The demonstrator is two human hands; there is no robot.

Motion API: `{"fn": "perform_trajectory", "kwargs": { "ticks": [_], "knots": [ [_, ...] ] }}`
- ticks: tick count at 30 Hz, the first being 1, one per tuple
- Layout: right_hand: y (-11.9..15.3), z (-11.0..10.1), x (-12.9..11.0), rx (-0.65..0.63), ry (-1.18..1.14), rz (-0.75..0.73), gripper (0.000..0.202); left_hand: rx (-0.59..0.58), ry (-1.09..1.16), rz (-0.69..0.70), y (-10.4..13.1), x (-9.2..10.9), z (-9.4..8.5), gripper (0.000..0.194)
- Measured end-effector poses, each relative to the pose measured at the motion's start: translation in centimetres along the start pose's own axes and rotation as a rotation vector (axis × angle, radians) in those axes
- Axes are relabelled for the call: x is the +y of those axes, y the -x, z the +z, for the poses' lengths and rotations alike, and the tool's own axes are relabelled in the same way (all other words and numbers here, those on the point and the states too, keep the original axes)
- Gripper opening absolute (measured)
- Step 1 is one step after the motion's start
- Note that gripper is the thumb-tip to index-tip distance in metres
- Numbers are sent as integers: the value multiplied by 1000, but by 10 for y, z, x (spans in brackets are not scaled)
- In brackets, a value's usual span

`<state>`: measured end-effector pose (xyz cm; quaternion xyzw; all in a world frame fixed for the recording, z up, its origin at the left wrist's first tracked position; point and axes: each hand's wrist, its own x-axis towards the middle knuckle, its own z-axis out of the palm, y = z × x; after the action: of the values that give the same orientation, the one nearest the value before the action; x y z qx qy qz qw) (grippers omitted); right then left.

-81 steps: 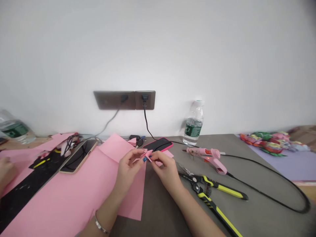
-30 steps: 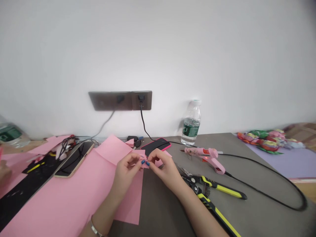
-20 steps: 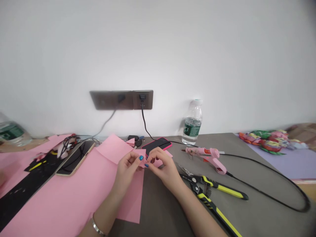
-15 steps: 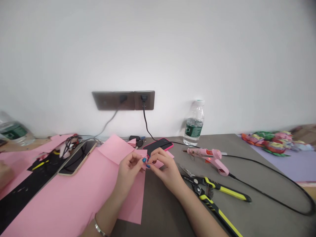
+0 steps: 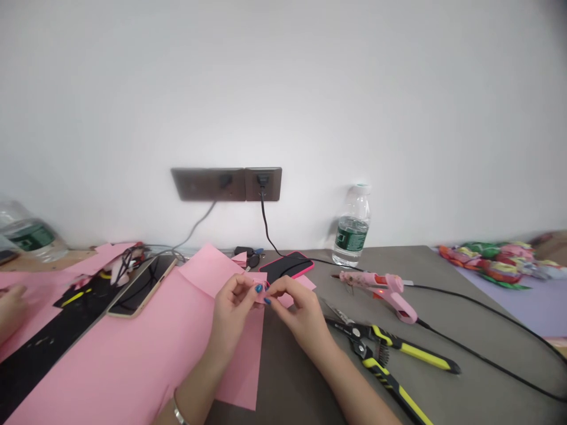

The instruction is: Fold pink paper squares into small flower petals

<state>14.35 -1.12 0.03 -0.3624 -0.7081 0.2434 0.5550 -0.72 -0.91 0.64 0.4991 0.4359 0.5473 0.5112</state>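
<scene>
Between my two hands is a small piece of pink paper (image 5: 261,283), mostly covered by the fingers. My left hand (image 5: 234,307) pinches it between thumb and forefinger from the left. From the right, the thumb and fingertips of my right hand (image 5: 297,307) close on its edge, close to the left thumb. Large pink paper sheets (image 5: 177,336) lie under and left of my left hand. Just behind the fingers rests a phone with a pink-red case (image 5: 290,265), partly hidden by my hands.
Right of my hands lie yellow-and-black shears (image 5: 398,345) and a pink glue gun (image 5: 376,283) with its cable. A water bottle (image 5: 352,227) stands by the wall. Left are another phone (image 5: 144,286) and another person's hand (image 5: 11,313). Colourful paper pieces (image 5: 496,262) lie far right.
The view has shifted slightly, so the surroundings sit a little lower and further right. My fingers have moved slightly, and more of the small pink paper shows between them.
</scene>
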Motion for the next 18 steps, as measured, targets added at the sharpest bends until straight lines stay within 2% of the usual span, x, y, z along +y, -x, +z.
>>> {"fn": "perform_trajectory", "kwargs": {
  "ticks": [10,15,18],
  "knots": [
    [2,-2,-2,-48,195,-73,19,-100,-225,102,-1,4,-4,12],
    [3,0,3,10,86,38,14,-162,-226,78,-5,5,-11,13],
    [3,1,8,39,-37,152,12,-218,-261,117,-6,5,-15,14]
  ]
}}
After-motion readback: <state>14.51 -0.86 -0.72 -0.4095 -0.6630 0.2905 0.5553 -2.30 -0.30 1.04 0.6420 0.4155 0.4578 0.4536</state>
